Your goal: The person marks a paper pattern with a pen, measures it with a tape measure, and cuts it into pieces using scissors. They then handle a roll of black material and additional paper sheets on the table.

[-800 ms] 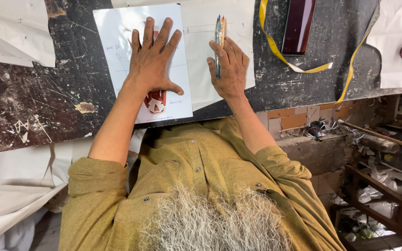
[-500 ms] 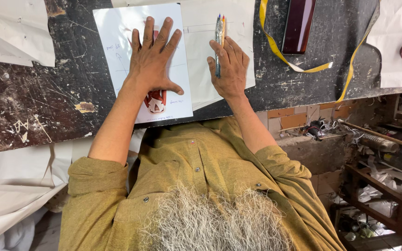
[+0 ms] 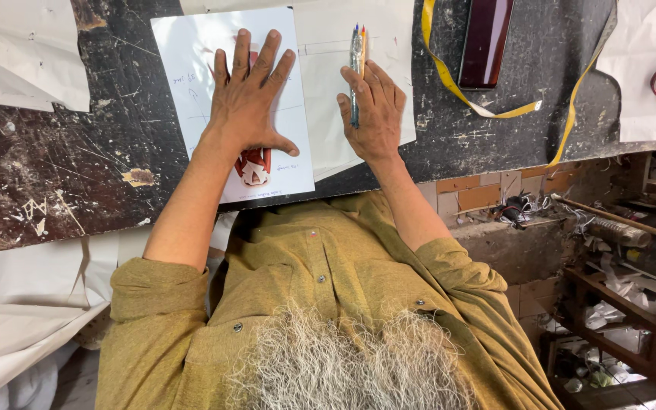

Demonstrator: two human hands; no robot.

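1. On the dark scratched counter, the left hand lies flat, fingers spread, pressing a white sheet.
2. Just beside it, the right hand grips a pen over pale paper.
3. Farther right lies a yellow tape measure.

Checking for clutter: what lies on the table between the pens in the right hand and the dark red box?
In the head view, only a loop of yellow measuring tape on bare scratched table lies between pens and dark red box.

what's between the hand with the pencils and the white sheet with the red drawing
Nothing visible. The right hand with its bundle of coloured pencils rests on a plain white paper right beside the white sheet with the red drawing, which the left hand presses flat.
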